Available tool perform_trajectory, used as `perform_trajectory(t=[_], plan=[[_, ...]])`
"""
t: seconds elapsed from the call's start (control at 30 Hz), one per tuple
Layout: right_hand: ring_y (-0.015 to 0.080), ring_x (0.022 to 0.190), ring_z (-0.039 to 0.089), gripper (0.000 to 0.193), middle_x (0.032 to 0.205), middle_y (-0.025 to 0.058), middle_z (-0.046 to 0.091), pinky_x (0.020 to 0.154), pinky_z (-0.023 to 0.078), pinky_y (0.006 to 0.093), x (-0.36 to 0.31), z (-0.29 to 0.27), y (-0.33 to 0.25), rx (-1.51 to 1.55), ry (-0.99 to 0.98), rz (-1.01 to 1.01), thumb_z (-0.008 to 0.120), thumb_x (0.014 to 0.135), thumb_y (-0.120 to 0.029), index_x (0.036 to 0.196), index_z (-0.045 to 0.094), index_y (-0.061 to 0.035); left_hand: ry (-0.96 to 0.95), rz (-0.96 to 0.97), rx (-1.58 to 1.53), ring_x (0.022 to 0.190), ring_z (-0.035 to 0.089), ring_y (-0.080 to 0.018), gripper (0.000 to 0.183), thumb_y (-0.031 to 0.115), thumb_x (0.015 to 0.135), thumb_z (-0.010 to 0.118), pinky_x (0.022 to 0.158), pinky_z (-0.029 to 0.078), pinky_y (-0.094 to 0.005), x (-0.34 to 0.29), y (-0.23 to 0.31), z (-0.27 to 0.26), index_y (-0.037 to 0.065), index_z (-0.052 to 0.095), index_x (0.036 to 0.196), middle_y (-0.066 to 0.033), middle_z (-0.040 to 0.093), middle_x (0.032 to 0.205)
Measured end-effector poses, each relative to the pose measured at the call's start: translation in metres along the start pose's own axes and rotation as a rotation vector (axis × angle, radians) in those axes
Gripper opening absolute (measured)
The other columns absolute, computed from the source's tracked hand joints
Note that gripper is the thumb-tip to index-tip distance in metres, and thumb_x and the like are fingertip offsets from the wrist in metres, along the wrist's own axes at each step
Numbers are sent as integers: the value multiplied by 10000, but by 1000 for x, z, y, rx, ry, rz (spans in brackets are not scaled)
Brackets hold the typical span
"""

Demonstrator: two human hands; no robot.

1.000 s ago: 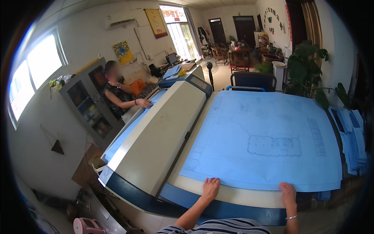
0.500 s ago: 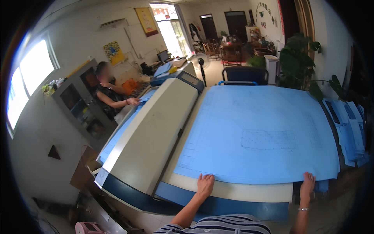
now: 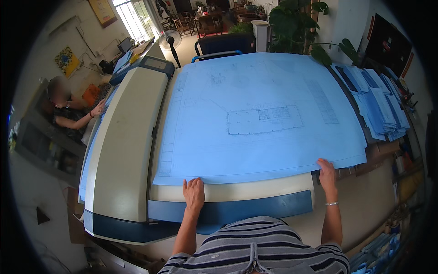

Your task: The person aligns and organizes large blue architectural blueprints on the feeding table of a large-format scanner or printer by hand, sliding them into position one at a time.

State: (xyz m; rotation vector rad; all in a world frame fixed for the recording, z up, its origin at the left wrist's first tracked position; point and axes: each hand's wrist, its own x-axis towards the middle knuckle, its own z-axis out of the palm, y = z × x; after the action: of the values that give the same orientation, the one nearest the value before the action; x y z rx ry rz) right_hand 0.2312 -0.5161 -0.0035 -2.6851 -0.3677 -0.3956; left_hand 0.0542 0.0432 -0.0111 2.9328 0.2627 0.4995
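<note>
Left hand (image 3: 194,195) and right hand (image 3: 327,176), half-curled, touch the blue sheet (image 3: 260,119) at seven and four o'clock; pinch unclear. Keep it smooth.

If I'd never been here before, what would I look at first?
Probably the big blue sheet with thin line drawings, spread across the middle, the left hand and right hand at its near edge. Then the long cream machine along its left side. Beyond the sheet, a leafy green plant stands out too.
</note>
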Motion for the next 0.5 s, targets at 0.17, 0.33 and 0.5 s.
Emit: perform_trajectory(t=[0.17, 0.33, 0.5], plan=[[375, 1337, 581, 443, 1359, 100, 693, 1200, 377, 553, -17, -7, 1, 68, -91, 5, 596, 857, 113, 1228, 703, -104, -69, -66, -33, 1220, 659, -327, 123, 102, 928, 630, 1163, 376, -624, -9, -4, -9, 47, 698, 1015, -134, 747, 1236], [363, 1393, 543, 508, 1432, 108, 648, 1229, 326, 583, -21, -23, -8, -70, -218, 84, 599, 846, 117, 1295, 668, -110, -131, -117, -92, 1259, 642, -347, 213, 111, 910, 652, 1170, 384, -595, -16, -2, -17, 44, 718, 1102, -155, 732, 1280], [375, 1427, 509, 445, 1466, 133, 619, 1241, 302, 588, -7, -26, -65, 98, -58, 12, 600, 904, 80, 1321, 639, -69, 8, -132, -134, 1363, 568, -398, 339, 181, 954, 681, 1205, 354, -561, -15, -5, -13, 37, 675, 1260, -212, 638, 1428]])
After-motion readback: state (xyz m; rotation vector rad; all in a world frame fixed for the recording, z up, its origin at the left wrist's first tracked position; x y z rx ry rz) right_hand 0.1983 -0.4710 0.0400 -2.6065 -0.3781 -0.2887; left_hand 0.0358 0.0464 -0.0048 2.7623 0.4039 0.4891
